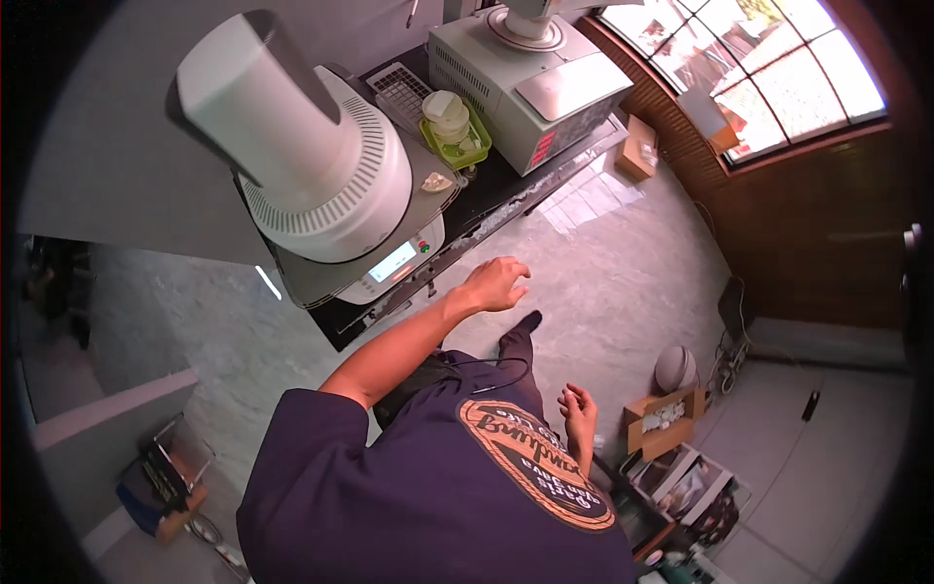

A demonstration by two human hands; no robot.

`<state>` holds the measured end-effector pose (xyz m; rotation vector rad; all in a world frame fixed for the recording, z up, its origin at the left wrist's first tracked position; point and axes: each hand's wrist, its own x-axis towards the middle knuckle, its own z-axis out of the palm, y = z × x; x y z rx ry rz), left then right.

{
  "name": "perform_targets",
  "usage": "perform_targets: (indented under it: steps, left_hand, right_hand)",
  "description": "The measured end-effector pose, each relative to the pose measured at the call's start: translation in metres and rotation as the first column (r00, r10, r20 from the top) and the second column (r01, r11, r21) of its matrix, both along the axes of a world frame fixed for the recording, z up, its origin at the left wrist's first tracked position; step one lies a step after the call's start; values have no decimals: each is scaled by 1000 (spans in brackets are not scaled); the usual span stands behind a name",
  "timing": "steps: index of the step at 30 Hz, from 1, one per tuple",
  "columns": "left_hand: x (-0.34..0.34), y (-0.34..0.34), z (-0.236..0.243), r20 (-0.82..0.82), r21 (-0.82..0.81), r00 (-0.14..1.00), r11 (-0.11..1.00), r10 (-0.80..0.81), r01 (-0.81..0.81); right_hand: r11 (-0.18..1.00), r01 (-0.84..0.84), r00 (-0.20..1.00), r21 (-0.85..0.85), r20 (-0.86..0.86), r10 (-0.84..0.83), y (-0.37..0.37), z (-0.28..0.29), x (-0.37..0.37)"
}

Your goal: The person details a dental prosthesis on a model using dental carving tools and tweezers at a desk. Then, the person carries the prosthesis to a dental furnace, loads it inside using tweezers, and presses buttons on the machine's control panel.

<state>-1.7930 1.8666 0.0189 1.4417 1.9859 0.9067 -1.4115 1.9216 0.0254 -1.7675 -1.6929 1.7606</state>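
Note:
My left hand (pixel 498 284) hovers over the floor just off the front edge of a dark bench (pixel 467 229), its fingers loosely bent and apart, holding nothing. Nearest to it is the lit control panel (pixel 394 261) of a large white machine (pixel 321 185) with a tall domed head, perhaps a furnace. A small cream-coloured lump (pixel 436 182) lies on the plate beside that machine. Behind the lump, a green tray (pixel 479 153) carries pale round discs (pixel 446 115). Down by my right side hangs my right hand (pixel 581 414), fingers relaxed and apart, with nothing in it.
A second boxy machine (pixel 530 92) stands farther right on the bench, near a white keyboard (pixel 401 92). Cardboard boxes sit by the window wall (pixel 637 148) and at lower right (pixel 671 420). A round grey object (pixel 674 368) and cables (pixel 728 365) lie nearby.

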Motion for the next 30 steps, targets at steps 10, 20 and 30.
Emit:
perform_targets:
  steps: [10, 20, 30]
  left_hand:
    - [-24, 83, -57, -56, 131, 674, 674, 737, -727]
    - [-45, 108, -89, -239, -17, 453, 462, 859, -887]
    - [-52, 125, -99, -333, -79, 399, 397, 854, -915]
  right_hand:
    - [765, -592, 805, 253, 148, 574, 289, 2, -75]
    - [627, -646, 737, 435, 142, 661, 445, 50, -214]
    - [310, -947, 317, 86, 73, 946, 400, 21, -281]
